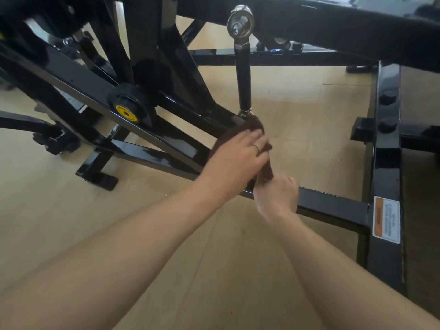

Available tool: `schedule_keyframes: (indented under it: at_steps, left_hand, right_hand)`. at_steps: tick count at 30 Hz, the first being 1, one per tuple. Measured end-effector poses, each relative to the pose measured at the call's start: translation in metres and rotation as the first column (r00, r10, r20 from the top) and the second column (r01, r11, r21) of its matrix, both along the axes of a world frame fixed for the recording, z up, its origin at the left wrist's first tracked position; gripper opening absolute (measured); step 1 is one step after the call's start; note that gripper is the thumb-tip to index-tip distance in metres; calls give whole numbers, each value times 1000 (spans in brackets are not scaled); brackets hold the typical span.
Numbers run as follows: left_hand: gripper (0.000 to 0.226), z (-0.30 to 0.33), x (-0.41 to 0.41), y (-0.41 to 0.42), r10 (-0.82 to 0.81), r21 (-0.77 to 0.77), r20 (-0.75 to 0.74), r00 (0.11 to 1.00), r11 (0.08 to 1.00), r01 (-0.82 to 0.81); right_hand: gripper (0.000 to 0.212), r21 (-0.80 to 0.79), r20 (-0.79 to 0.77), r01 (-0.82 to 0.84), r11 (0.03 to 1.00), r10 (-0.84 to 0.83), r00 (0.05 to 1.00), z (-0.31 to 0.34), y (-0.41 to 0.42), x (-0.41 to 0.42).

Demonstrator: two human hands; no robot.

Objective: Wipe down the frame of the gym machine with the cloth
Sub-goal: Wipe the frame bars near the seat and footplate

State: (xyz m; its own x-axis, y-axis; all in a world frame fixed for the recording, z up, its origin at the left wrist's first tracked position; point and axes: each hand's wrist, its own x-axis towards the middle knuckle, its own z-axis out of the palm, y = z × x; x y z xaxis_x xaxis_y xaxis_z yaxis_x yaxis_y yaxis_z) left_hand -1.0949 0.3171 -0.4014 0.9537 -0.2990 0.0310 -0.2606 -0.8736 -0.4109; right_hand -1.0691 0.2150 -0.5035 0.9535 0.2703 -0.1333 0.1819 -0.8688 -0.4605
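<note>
Head view recorded both hands at the machine's low black frame (333, 206). The left hand (238, 158), fingers fairly straight, pressed a brown cloth (252, 123) against the frame bar. The right hand (277, 196), directly below it, gripped the cloth's trailing end with curled fingers. A vertical rod (244, 82) stood just above the left hand.

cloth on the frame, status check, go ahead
Left hand pressing brown cloth on black frame bar. Right hand gripping cloth's lower end. Upright rod just past the cloth.
</note>
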Motion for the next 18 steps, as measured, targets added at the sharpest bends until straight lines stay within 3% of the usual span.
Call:
schedule_keyframes:
  at_steps: [3,8,12,15,18]
  left_hand:
    - [50,-1,-2,10,-67,49,5,998,997,66]
    - [44,13,-37,72,-38,32,57,998,999,36]
    - [56,30,-73,123,199,-60,167,966,980,-192]
    - [53,32,-66,109,267,-95,124,956,962,-256]
    - [51,17,-46,68,342,-276,42,939,907,-318]
  right_hand:
    - [23,54,4,37,998,-37,999,3,-2,-1]
    - [43,41,8,118,992,-119,993,1,7,-3]
    - [51,-9,45,119,993,-118,992,-3,11,-4]
    - [49,-40,69,110,993,-107,992,-3,14,-5]
    - [46,-64,89,99,993,-94,992,-1,14,-5]
